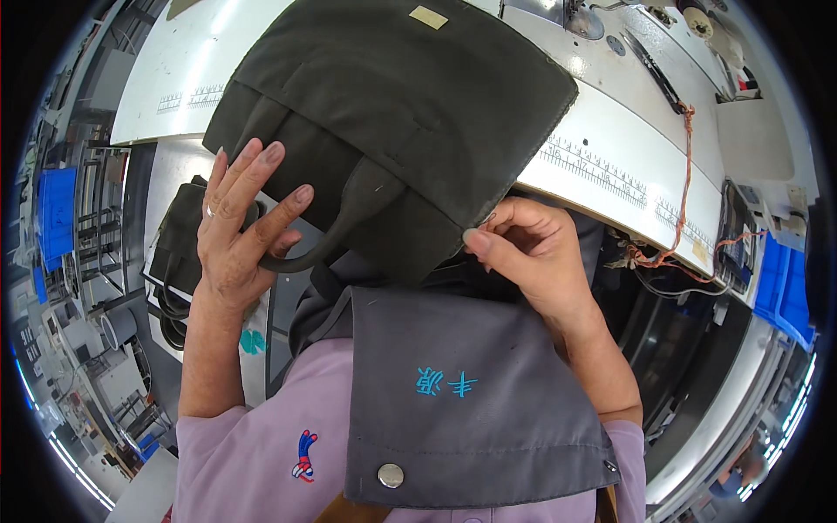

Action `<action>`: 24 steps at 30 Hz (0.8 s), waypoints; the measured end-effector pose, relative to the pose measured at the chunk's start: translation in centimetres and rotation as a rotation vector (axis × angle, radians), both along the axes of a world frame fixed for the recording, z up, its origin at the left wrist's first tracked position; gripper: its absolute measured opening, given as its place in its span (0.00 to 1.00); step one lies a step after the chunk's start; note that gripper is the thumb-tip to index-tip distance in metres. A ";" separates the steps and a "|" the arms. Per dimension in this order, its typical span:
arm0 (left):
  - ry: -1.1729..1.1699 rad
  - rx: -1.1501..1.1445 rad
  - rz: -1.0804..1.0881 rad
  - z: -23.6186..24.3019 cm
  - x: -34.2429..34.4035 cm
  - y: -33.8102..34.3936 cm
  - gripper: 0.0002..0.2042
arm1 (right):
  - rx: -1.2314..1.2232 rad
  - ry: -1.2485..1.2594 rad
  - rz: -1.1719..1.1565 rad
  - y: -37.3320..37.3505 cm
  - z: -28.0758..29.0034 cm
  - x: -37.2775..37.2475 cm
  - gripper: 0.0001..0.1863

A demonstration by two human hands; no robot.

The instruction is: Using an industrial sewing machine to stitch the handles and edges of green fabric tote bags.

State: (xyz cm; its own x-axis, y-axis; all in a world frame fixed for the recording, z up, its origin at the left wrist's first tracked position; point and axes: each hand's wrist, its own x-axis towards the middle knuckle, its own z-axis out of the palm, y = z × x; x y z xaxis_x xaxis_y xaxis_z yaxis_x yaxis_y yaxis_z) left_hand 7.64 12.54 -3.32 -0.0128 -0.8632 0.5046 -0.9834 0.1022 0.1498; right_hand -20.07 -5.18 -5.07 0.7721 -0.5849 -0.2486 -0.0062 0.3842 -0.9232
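Observation:
A dark olive-grey fabric bag (pixel 418 96) with a pale rectangular label lies across the table edge and hangs toward my lap. Its strap handle (pixel 353 209) loops down toward my left hand (pixel 240 213). That hand is raised at the bag's left side, its fingers stretched and spread, with the end of the handle passing by its thumb. At the bag's lower right corner, my right hand (pixel 523 248) pinches the stitched edge between thumb and index finger. A thin dark line shows by that fingertip; I cannot make out what it is.
The white table (pixel 602 113) carries printed ruler scales and part of a sewing machine (pixel 580 17). Black tweezers (pixel 649 70) lie at its right, by an orange cord (pixel 685 174). More dark bag pieces (pixel 179 231) rest at left. Blue bins (pixel 57 213) stand at both sides.

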 end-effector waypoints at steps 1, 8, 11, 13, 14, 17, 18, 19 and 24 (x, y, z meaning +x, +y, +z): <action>0.015 0.000 0.002 0.0 0.0 0.1 0.16 | -0.058 0.018 0.031 0.1 0.1 0.1 0.05; -0.018 0.000 0.033 0.3 0.1 0.2 0.15 | -0.016 0.014 0.042 0.3 0.5 0.4 0.04; -0.003 -0.002 0.019 0.6 0.4 -0.1 0.16 | -0.021 -0.042 0.038 0.3 0.5 0.4 0.03; 0.001 -0.040 0.065 0.8 0.0 -0.3 0.17 | -0.035 -0.088 -0.001 0.5 0.7 0.5 0.03; -0.008 -0.045 0.065 1.2 -0.4 -0.3 0.17 | -0.040 -0.096 -0.001 0.3 0.9 0.6 0.03; -0.296 -0.075 0.096 1.7 -3.0 -0.3 0.17 | -0.100 -0.031 0.046 0.2 2.2 1.4 0.03; -0.308 -0.088 0.048 2.5 -4.8 -1.0 0.14 | -0.108 -0.055 0.053 0.1 3.0 1.3 0.04; -0.346 -0.077 0.019 3.2 -6.1 -1.5 0.14 | -0.115 -0.078 0.061 -0.1 3.6 1.2 0.04; -0.378 -0.143 0.108 3.3 -7.8 -2.7 0.11 | -0.092 -0.111 0.106 0.0 4.5 2.3 0.04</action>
